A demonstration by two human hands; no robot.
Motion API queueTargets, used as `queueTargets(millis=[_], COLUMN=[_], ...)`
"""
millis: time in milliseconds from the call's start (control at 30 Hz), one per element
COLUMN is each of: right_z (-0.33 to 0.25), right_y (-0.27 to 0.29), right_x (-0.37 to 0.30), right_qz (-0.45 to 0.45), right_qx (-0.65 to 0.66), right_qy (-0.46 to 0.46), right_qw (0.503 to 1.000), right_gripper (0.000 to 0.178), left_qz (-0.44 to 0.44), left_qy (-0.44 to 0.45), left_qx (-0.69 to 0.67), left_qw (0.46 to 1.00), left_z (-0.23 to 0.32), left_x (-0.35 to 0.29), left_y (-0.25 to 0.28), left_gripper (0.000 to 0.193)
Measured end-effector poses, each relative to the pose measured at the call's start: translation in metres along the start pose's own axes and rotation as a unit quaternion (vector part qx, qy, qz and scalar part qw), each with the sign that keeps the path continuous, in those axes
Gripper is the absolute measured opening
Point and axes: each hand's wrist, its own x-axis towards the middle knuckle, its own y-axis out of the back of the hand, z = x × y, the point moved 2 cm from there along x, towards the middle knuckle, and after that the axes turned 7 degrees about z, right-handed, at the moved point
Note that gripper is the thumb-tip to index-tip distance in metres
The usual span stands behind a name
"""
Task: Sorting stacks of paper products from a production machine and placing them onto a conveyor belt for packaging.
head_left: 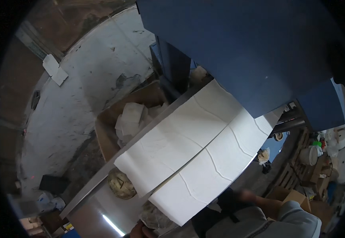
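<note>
Two long stacks of white, soft, paper-like sheets lie side by side on a slanting metal table, with a narrow gap between them and wavy ridges across them. Against their near ends rest a round, brownish lump and a second lump in clear plastic. At the lower edge, my left hand has its fingers curled at the side of the plastic-wrapped lump; the rest of it is cut off and dark. My right hand is beside the near stack, blurred, its fingers unreadable.
A large blue machine housing overhangs the stacks' far ends. Behind the table, a cardboard box holds crumpled white pieces. To the right are wooden pallets, white rolls and an open carton. A worn pale wall stands at left.
</note>
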Motion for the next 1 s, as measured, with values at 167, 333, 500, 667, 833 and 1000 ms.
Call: queueTargets(millis=[167,333,500,667,833,1000], right_z=[-0.009,0.019,0.013,-0.031,0.018,0.007], right_y=[-0.015,-0.070,-0.070,-0.028,-0.068,-0.083], right_x=[0.005,0.037,0.028,0.009,0.041,0.054], right_qz=[0.017,-0.005,0.032,0.019,0.073,0.079], right_qx=[0.053,0.327,0.279,0.184,0.212,0.377], right_qy=[0.013,-0.033,0.071,0.071,0.301,0.345], right_qw=[0.998,0.944,0.957,0.980,0.927,0.856], right_gripper=[0.033,0.032,0.029,0.027,0.027,0.030], left_qz=[0.015,-0.016,-0.019,0.019,-0.041,-0.122], left_qy=[0.072,0.080,0.045,0.154,-0.008,-0.108], left_qx=[0.006,0.008,0.000,-0.064,-0.131,-0.157], left_qw=[0.997,0.997,0.999,0.986,0.990,0.974], left_z=[-0.014,-0.007,-0.027,-0.028,0.045,0.115], left_x=[-0.018,-0.007,-0.015,-0.022,0.070,0.127], left_y=[-0.006,-0.003,-0.011,0.005,0.027,-0.025], left_gripper=[0.020,0.017,0.017,0.014,0.019,0.025])
